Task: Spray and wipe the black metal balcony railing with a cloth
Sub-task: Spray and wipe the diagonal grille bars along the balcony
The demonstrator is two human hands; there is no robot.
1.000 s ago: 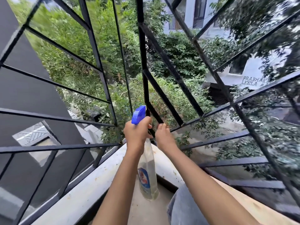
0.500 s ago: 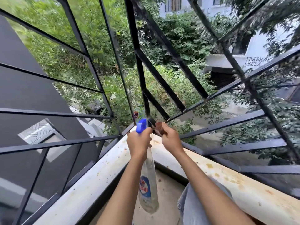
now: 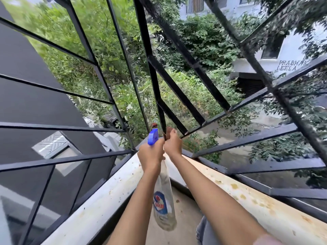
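Observation:
The black metal railing (image 3: 178,89) fans out ahead around the balcony corner. My left hand (image 3: 151,156) grips the neck of a clear spray bottle (image 3: 163,202) with a blue trigger head (image 3: 153,137); the bottle hangs down below my fist. My right hand (image 3: 172,143) is curled around a brownish cloth (image 3: 169,129) and presses it against the lower end of a vertical corner bar (image 3: 159,110). Only a small piece of the cloth shows above my fingers. The two hands touch side by side.
A stained white ledge (image 3: 247,197) runs along the base of the railing on both sides of the corner. Beyond the bars are dense green bushes (image 3: 109,50) and a white building (image 3: 290,55). A dark grey wall (image 3: 26,96) stands left.
Both hands have slid down the corner bar toward the ledge, the cloth moving with my right hand. The view has tilted lower, showing more of the ledge.

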